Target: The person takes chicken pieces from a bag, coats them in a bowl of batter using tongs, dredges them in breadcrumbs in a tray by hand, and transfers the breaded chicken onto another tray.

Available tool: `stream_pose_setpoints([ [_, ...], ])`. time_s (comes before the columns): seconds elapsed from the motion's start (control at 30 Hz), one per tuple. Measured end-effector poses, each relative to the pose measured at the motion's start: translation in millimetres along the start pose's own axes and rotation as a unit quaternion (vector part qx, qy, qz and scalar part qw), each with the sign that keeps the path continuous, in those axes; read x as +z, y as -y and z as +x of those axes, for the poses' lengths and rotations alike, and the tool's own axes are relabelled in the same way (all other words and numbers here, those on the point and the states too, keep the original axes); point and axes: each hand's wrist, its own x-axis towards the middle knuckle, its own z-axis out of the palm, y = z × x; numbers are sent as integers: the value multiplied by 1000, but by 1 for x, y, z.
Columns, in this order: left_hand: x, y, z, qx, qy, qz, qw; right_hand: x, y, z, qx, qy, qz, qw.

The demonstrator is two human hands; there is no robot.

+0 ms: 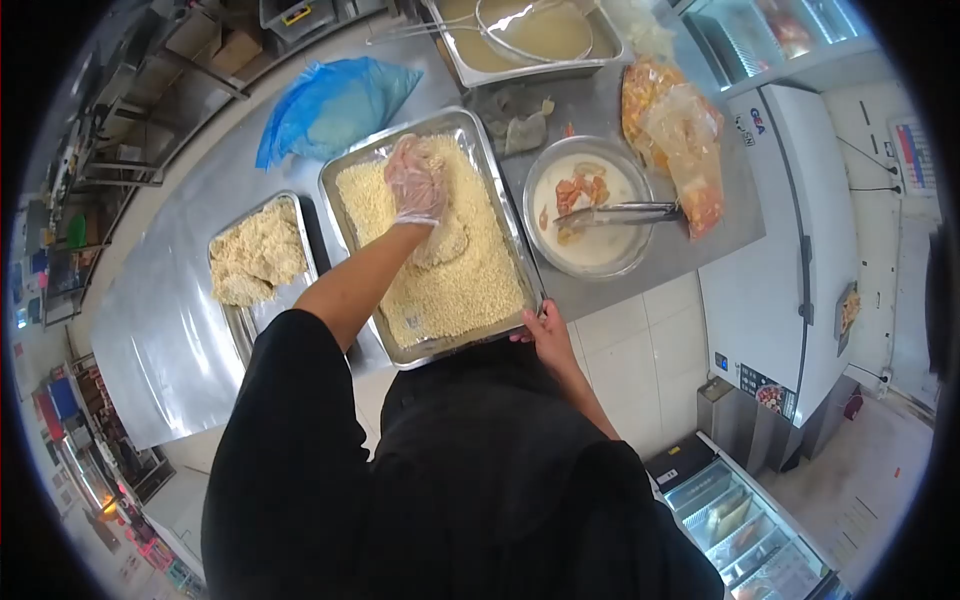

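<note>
My left hand [415,182], in a clear plastic glove, presses into pale crumbs [455,295] at the far part of a metal tray [508,215]; its fingertips are hard to make out. A crumb-coated piece [442,246] lies just below the wrist. My bare right hand [543,325] grips the tray's near right corner. To the right, a round bowl [640,240] holds white liquid and orange-pink pieces, with metal tongs [630,213] resting across it. On the left, a smaller tray [306,235] holds crumb-coated pieces [258,255].
A blue plastic bag [335,108] lies beyond the tray. A deep metal pan [610,50] with cloudy liquid and a wire tool stands at the back. Plastic bags of orange food [672,135] lie behind the bowl, near a white freezer [785,250] on the right.
</note>
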Motion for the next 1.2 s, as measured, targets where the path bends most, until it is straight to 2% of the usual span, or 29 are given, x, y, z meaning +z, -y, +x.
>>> stream_pose_setpoints([
  [0.03,3,3,-1,-33,-15,-50,998,-2,-7,0,4,0,-8,1000],
  [0.07,-12,-13,1,-16,33,48,998,-1,-5,-2,11,1,-17,1000],
  [0.1,-4,-8,4,-19,32,46,998,0,-4,1,13,1,-20,1000],
  [0.17,7,-3,-5,-35,-41,13,998,2,-7,-6,-7,-20,-15,1000],
  [0.2,1,-6,-23,-41,-36,13,998,-1,-12,-15,0,-20,-18,1000],
  [0.3,-23,-25,-32,79,144,225,961,0,-5,1,-16,-17,-35,999],
  [0.33,-51,-53,-31,51,259,164,951,0,-5,-1,-14,-17,-26,999],
  [0.47,-39,-48,-54,56,286,200,935,4,-2,-3,-12,-33,-29,999],
  [0.67,-49,-60,-76,122,242,181,945,1,-9,8,-36,-42,-28,998],
  [0.73,-50,-65,-78,117,254,179,943,-1,-14,1,-15,-45,-27,999],
  [0.83,-58,-70,-89,129,266,212,932,4,-10,-2,-39,-49,-40,997],
  [0.9,-43,-70,-91,200,196,124,952,2,-6,-1,-23,-28,-37,999],
  [0.93,-40,-74,-96,156,191,107,963,-1,-6,1,-25,-30,-38,999],
  [0.97,-40,-78,-100,155,194,104,963,-3,-9,1,-30,-25,-43,998],
  [1.03,-44,-82,-89,65,270,134,951,0,-10,-3,-36,-19,-47,998],
  [1.07,-49,-86,-82,24,266,125,956,1,-9,-7,-31,-29,-57,997],
  [1.17,-57,-70,-70,-22,301,173,938,1,-1,2,-42,-29,-65,997],
  [1.2,-53,-66,-71,19,229,148,962,-2,-6,-1,-42,-20,-66,997],
])
